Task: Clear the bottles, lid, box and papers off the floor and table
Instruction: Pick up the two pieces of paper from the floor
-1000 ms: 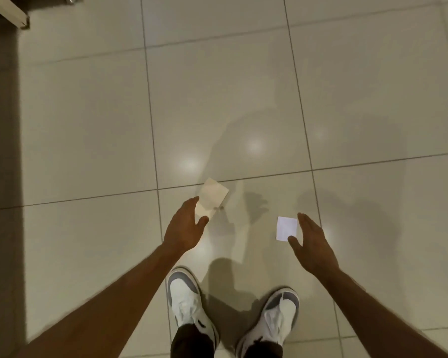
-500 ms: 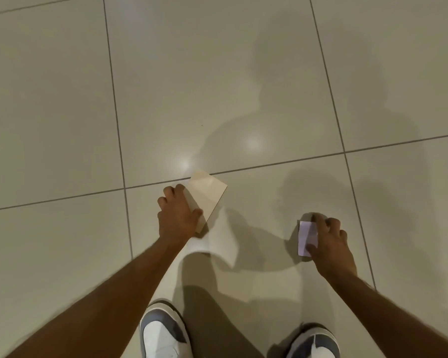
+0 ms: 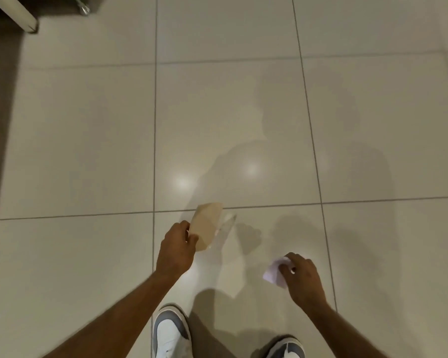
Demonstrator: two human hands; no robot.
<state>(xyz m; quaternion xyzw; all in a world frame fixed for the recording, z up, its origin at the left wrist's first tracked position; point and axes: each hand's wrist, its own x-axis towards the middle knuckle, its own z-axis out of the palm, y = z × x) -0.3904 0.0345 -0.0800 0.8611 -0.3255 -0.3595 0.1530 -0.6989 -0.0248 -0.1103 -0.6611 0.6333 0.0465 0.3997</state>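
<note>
A tan paper (image 3: 207, 224) is pinched at its near edge by my left hand (image 3: 176, 248) and hangs lifted above the pale floor tiles, with its reflection just to its right. My right hand (image 3: 299, 276) is closed on a small white paper (image 3: 272, 273), which is bent and partly hidden under my fingers. Both hands are low, a little in front of my feet. No bottles, lid or box are in view.
My two white and grey shoes (image 3: 171, 332) stand at the bottom edge. A pale furniture leg (image 3: 23, 18) and a small metal caster (image 3: 84, 9) sit at the top left, beside a dark strip along the left edge. Glossy tiled floor (image 3: 243, 112) stretches ahead.
Both hands closed on the papers on the floor and have now lifted them. The view has risen, bringing the furniture leg back into sight.
</note>
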